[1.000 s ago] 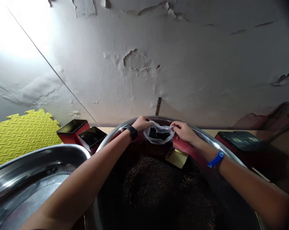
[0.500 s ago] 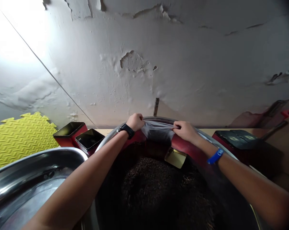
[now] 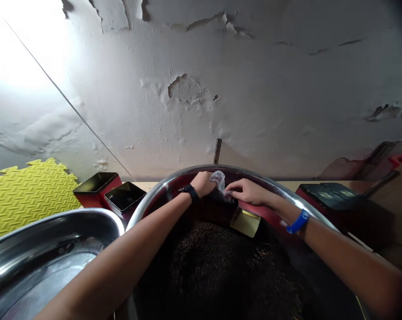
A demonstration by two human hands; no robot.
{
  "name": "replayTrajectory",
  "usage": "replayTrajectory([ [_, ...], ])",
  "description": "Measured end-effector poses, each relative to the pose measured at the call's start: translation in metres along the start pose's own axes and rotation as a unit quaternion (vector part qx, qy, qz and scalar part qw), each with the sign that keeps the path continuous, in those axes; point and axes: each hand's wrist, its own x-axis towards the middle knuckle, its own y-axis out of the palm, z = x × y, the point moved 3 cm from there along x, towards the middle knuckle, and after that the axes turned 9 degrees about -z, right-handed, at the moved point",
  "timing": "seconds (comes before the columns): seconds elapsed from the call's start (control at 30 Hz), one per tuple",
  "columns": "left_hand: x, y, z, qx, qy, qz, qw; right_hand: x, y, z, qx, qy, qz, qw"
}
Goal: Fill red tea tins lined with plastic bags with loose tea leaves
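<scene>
My left hand [image 3: 202, 183], with a black watch on its wrist, is closed on the gathered top of a clear plastic bag [image 3: 218, 178]. My right hand [image 3: 249, 192] pinches the same bag from the other side, near its neck. Below the hands the bag runs into a dark reddish shape, too shadowed to make out. Both hands are just inside the far rim of a large metal basin [image 3: 184, 170]. Dark dry leaves like loose tea [image 3: 217, 249] fill its bottom. A gold-lined tin lid [image 3: 245, 222] lies tilted near my right hand.
Two open red tins [image 3: 99, 184] [image 3: 125, 196] stand left of the basin. A second metal basin [image 3: 84, 215], with clear plastic inside, is at the left. Dark-topped tins [image 3: 327, 195] stand at the right. A yellow foam mat [image 3: 30, 193] lies by the peeling wall [image 3: 254, 89].
The bag's mouth, stretched wide between my hands before, is now bunched together. My hands have come closer to each other and lower, inside the rim.
</scene>
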Motion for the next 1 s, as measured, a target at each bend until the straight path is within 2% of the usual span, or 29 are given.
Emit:
replayTrajectory([
  [0.1,-0.001,0.011,-0.002,-0.007,0.005,0.01,1.0,-0.001,0.005,-0.002,0.037,0.007,-0.007,0.999],
  [0.2,-0.005,0.013,-0.007,-0.105,0.02,0.122,0.987,-0.001,0.0,-0.014,0.101,0.039,-0.05,0.993],
  [0.27,-0.008,0.013,-0.011,-0.153,0.041,0.178,0.971,-0.001,-0.001,-0.02,0.156,0.056,-0.036,0.985],
  [0.33,-0.009,0.012,-0.013,-0.122,0.041,0.144,0.981,0.0,0.002,-0.019,0.187,0.055,0.002,0.981],
  [0.4,-0.008,0.013,-0.012,-0.071,0.039,0.083,0.993,0.0,0.004,-0.014,0.159,0.04,-0.008,0.986],
  [0.43,-0.007,0.015,-0.012,-0.062,0.047,0.071,0.994,-0.001,0.004,-0.01,0.123,0.031,-0.041,0.991],
  [0.5,-0.006,0.019,-0.012,-0.07,0.078,0.08,0.991,-0.003,0.003,-0.002,0.017,-0.001,-0.129,0.992],
  [0.57,-0.005,0.021,-0.009,-0.071,0.093,0.078,0.99,-0.006,0.0,0.005,-0.099,-0.037,-0.201,0.974],
  [0.6,-0.005,0.021,-0.007,-0.066,0.088,0.069,0.992,-0.007,-0.001,0.006,-0.145,-0.04,-0.222,0.963],
  [0.67,-0.005,0.02,-0.004,-0.058,0.065,0.049,0.995,-0.007,-0.002,0.001,-0.179,-0.013,-0.214,0.96],
  [0.73,-0.006,0.019,-0.004,-0.054,0.05,0.026,0.997,-0.005,0.001,-0.008,-0.148,0.027,-0.165,0.975],
  [0.8,-0.008,0.018,-0.006,-0.036,0.053,-0.023,0.998,-0.003,0.008,-0.017,-0.101,0.056,-0.132,0.985],
  [0.9,-0.009,0.016,-0.01,0.01,0.044,-0.078,0.996,-0.003,0.015,-0.025,-0.027,0.12,-0.159,0.98],
  [0.93,-0.01,0.016,-0.011,0.022,0.036,-0.073,0.996,-0.004,0.016,-0.025,0.014,0.146,-0.166,0.975],
  [1.0,-0.01,0.018,-0.014,0.021,0.022,-0.03,0.999,-0.004,0.016,-0.023,0.129,0.182,-0.164,0.961],
])
